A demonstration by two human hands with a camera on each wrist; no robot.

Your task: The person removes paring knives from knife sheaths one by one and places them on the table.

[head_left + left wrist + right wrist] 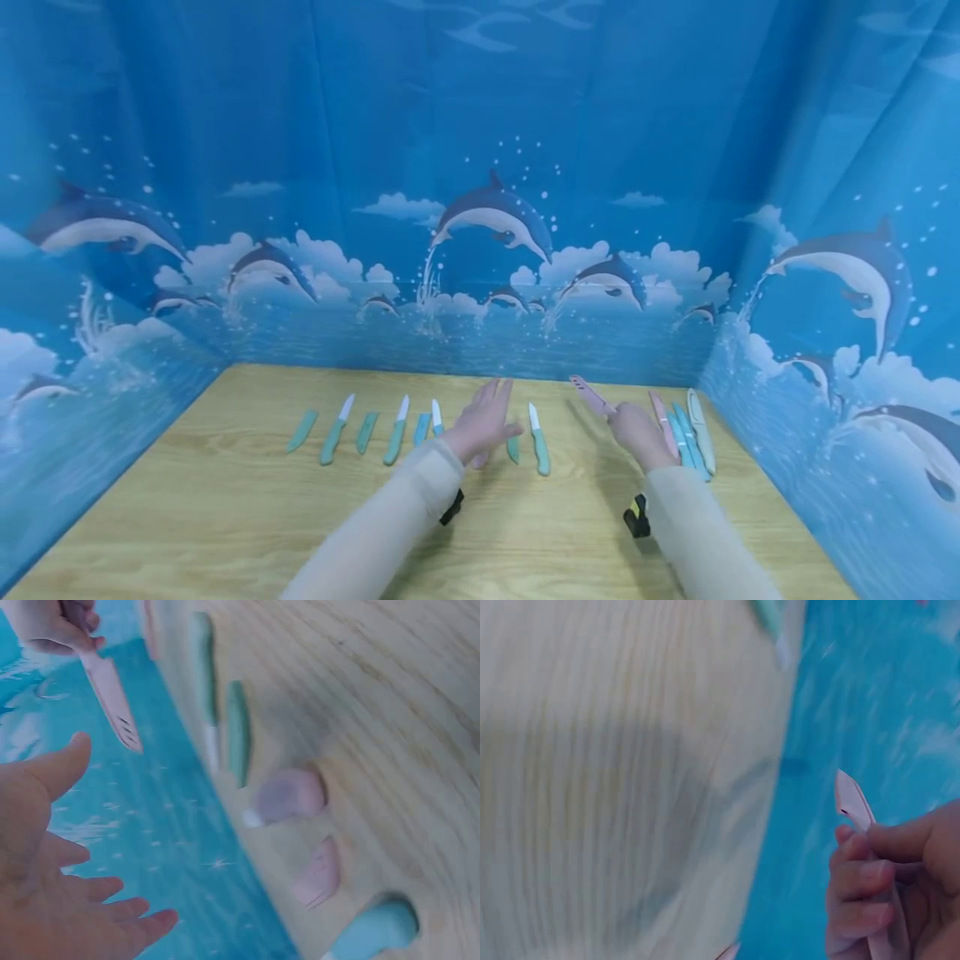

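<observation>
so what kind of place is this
Probably a staged recording booth, not a kitchen: a bare wooden table is walled on three sides by a dolphin-print blue backdrop, and small knives and sheaths lie in a neat row. The right hand holds a pink sheathed knife.

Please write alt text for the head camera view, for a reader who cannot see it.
The right hand holds a pink plastic knife sheath above a pale wooden table, and the open left hand hovers beside it. Green-handled knives and loose sheaths lie in a row before a blue dolphin backdrop.
</observation>
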